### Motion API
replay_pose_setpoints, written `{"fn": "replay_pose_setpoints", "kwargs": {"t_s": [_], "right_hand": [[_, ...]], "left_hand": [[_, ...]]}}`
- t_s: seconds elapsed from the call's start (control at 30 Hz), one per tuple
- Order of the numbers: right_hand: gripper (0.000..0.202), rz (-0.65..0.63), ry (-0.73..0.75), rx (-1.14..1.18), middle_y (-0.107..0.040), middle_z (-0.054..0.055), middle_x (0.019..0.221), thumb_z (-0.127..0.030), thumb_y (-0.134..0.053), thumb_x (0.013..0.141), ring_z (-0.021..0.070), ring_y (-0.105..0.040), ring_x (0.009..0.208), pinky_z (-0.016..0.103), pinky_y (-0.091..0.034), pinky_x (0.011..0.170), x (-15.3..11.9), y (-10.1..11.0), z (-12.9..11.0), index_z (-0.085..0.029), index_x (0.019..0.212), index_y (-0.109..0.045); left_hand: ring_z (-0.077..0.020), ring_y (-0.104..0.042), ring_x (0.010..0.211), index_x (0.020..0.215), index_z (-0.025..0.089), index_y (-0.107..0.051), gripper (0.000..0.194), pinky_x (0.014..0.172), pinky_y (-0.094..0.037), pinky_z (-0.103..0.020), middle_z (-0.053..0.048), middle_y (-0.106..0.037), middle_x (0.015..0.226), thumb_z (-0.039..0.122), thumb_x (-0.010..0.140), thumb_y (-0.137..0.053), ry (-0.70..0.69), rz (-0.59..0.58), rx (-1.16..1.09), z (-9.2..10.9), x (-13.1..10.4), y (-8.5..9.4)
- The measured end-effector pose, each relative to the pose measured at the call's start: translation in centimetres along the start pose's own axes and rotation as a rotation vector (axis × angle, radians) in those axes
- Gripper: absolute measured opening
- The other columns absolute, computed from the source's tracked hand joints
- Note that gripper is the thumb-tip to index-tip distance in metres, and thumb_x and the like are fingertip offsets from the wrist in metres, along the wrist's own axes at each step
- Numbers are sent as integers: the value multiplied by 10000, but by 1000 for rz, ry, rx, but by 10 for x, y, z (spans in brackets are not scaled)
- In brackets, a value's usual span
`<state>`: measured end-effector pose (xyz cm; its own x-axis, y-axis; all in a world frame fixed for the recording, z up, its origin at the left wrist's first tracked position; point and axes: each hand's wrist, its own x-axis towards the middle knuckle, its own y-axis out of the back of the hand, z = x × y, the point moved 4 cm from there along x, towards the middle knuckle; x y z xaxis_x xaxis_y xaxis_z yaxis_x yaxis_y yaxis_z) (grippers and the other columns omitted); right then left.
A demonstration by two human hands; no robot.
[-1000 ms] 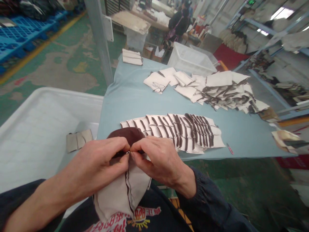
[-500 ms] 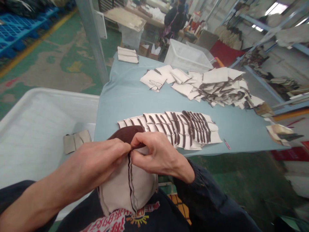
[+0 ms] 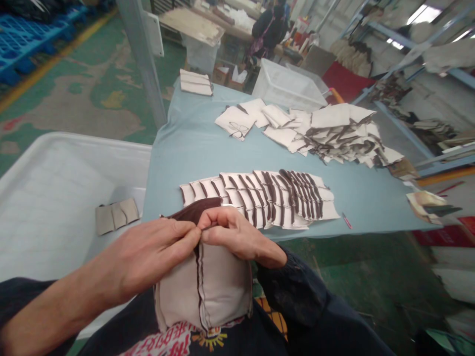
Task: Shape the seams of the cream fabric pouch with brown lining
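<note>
Close to my body hangs a sewn cream-and-dark-brown piece [image 3: 224,282], with a dark seam running down its middle and a brown edge at its top. My left hand [image 3: 159,247] pinches it at the top of the seam. Right beside it, my right hand [image 3: 232,230] pinches the same spot, thumb and index finger together. The fingertips of both hands nearly meet there and hide the exact bit of material between them. Just beyond, overlapping rows of similar cream pieces with brown edges [image 3: 237,190] lie on the blue-covered table [image 3: 189,143].
A loose heap of cream pieces [image 3: 345,128] lies at the table's back right, and a small stack [image 3: 196,82] at its far left corner. A white bin [image 3: 74,148] to my left holds a folded piece [image 3: 118,216]. A pink-handled tool [image 3: 347,221] lies near the front edge.
The cream piece's lower right side has swung out to the right and its brown top looks flatter. My right hand has shifted slightly left; both hands keep pinching at the seam.
</note>
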<state>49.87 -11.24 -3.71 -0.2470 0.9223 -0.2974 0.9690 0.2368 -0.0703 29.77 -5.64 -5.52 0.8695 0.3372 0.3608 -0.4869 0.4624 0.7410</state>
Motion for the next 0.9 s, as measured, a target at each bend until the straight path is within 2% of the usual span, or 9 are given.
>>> {"fn": "replay_pose_setpoints", "kwargs": {"t_s": [0.1, 0.17, 0.23, 0.3, 0.37, 0.43, 0.6, 0.8, 0.9], "right_hand": [[182, 17, -8, -7, -525, -84, 641, -122, -724, 813, 103, -431, 580, 228, -381, 514, 1, -2, 3, -240, 794, -587], [155, 25, 15, -25, -503, -93, 629, -185, -728, 789, 101, -413, 570, 225, -359, 500, 0, -2, 3, -243, 798, -585], [129, 60, 91, -90, -494, -93, 630, -244, -711, 779, 101, -403, 564, 226, -336, 489, -3, -2, -1, -245, 791, -583], [94, 117, 206, -212, -501, -91, 634, -259, -673, 783, 98, -401, 555, 230, -327, 491, -8, -3, -8, -244, 776, -580], [60, 181, 314, -352, -514, -91, 632, -238, -631, 785, 93, -405, 542, 234, -341, 509, -12, -4, -14, -243, 765, -575], [52, 239, 406, -480, -545, -83, 642, -211, -606, 782, 97, -440, 551, 242, -381, 546, -16, -6, -18, -246, 769, -569], [81, 318, 552, -733, -611, -50, 687, -182, -603, 807, 131, -546, 608, 275, -435, 610, -19, -10, -18, -255, 798, -569], [98, 376, 646, -724, -634, -47, 698, -174, -617, 891, 134, -554, 613, 267, -441, 622, -19, -5, -14, -250, 830, -604], [96, 381, 694, -710, -655, -43, 711, -165, -629, 907, 134, -576, 633, 263, -438, 623, -18, -4, -12, -246, 856, -626]], "left_hand": [[-247, -832, 1116, 1573, 306, -622, 506, 966, -671, -365, -101, -862, 1307, 99, 1159, -419, -117, 28, 53, 9, 4, -1], [-224, -832, 1079, 1493, 284, -634, 409, 961, -661, -338, -90, -865, 1244, 123, 1175, -433, -131, 73, 30, 15, 8, 3], [-194, -825, 991, 1388, 269, -665, 272, 919, -651, -297, -52, -860, 1142, 188, 1176, -515, -56, 70, -2, 19, 13, 9], [-179, -807, 919, 1315, 265, -695, 190, 870, -631, -281, -22, -850, 1078, 275, 1166, -577, 82, 32, -42, 19, 16, 15], [-183, -800, 905, 1273, 269, -731, 204, 833, -605, -280, -13, -851, 1064, 369, 1168, -589, 191, -12, -102, 17, 18, 20], [-177, -790, 889, 1223, 277, -761, 253, 814, -578, -274, 2, -849, 1030, 405, 1194, -544, 224, -48, -165, 15, 20, 23], [-160, -764, 825, 1148, 278, -741, 317, 762, -528, -283, 18, -830, 981, 320, 1229, -437, 88, -121, -156, 10, 26, 21], [-183, -646, 667, 1040, 250, -642, 271, 622, -425, -347, 14, -703, 799, 230, 1209, -431, -128, 96, 188, 10, 27, 13], [-150, -656, 640, 1098, 259, -642, 213, 608, -437, -315, 41, -710, 808, 231, 1207, -461, -64, 61, 43, 5, 29, 12]]}}
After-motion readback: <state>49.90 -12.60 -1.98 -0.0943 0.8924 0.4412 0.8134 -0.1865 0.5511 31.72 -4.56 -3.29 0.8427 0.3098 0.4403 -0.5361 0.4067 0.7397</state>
